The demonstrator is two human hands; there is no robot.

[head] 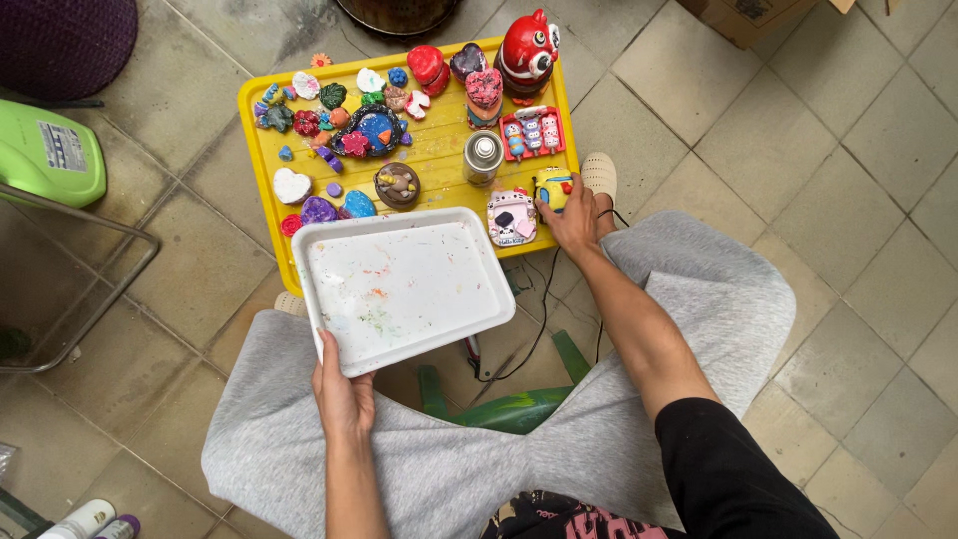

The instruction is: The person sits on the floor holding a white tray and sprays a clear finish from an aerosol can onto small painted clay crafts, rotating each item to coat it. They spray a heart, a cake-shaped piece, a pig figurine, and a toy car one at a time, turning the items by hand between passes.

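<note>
the flat yellow plastic tray (439, 150) lies far from you, crowded with painted figurines. your left hand (342, 394) grips the near edge of the white paint-stained plastic tray (404, 284); your right hand (574, 222) pinches the small yellow-and-blue painted figurine (555, 187) at the yellow tray's right near corner.

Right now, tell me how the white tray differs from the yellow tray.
The white tray is smaller, held up by the left hand, and carries only paint smears; the yellow tray is larger, lies under it, and is crowded with painted figurines. The right hand touches a figurine there. Both are rectangular with raised rims.
</note>
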